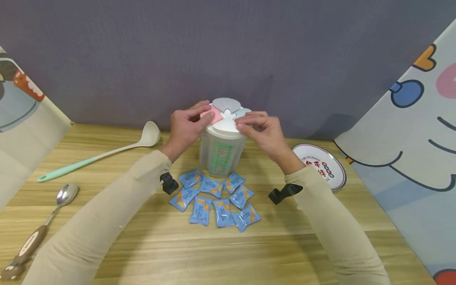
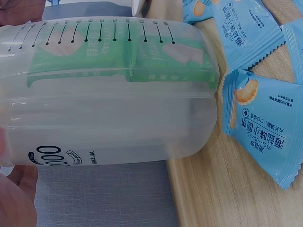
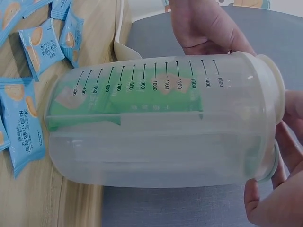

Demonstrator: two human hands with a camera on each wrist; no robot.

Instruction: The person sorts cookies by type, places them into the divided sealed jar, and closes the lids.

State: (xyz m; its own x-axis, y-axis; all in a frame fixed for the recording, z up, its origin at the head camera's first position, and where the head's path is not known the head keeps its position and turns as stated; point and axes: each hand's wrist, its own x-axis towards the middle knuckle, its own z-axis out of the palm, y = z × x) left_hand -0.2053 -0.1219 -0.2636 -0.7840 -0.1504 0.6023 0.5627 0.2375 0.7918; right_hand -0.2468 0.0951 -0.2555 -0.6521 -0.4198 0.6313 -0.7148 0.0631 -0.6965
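Note:
A clear plastic storage jar with printed volume marks stands upright at the back of the table. Green packets show through its wall. Its round lid has pink, grey, pale green and white flaps. My left hand grips the lid's left edge, thumb over the pink flap. On the opposite edge, my right hand pinches the lid near the white and pale green flaps. Several blue snack packets lie in front of the jar, below both hands.
To the left lie a ladle with a green handle and a metal spoon with a brown handle. A white plate with red lettering sits at the right, partly behind the right sleeve. A grey panel rises behind the table.

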